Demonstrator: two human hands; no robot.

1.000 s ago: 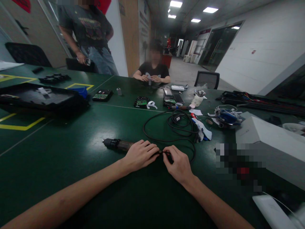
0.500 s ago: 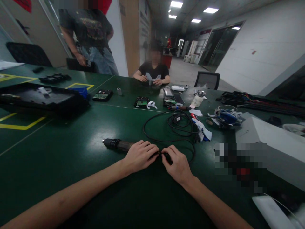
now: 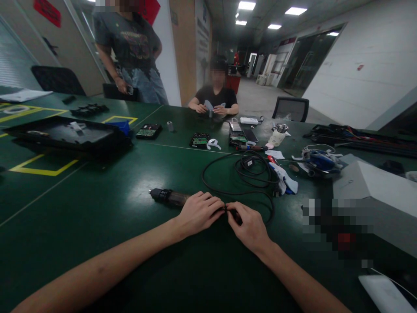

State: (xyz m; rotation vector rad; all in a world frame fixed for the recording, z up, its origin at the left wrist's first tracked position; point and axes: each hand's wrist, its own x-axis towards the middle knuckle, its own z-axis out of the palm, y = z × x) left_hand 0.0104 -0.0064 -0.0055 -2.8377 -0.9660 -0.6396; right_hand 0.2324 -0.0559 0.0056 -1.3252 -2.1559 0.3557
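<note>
An electric screwdriver (image 3: pixel 174 198) with a dark body lies on the green table, its bit end pointing left. My left hand (image 3: pixel 200 213) is closed over its rear part, which the fingers cover. Close against it, my right hand (image 3: pixel 250 225) pinches what looks like the dark connector end of a black cable (image 3: pixel 273 209). The fingers hide most of that junction. Beyond the hands the cable lies in loose coils, with a white label on it.
A black tray (image 3: pixel 58 132) sits at left, near a blue bin (image 3: pixel 121 127). Hard drives (image 3: pixel 149 131) and a circuit board (image 3: pixel 200 139) lie farther back. At right are a glove (image 3: pixel 286 179), a white box (image 3: pixel 374 187) and blurred items. Two people are across the table.
The view has swung left, so everything appears farther right. The fingertips of my two hands are slightly closer together. The screwdriver stays in place on the table.
</note>
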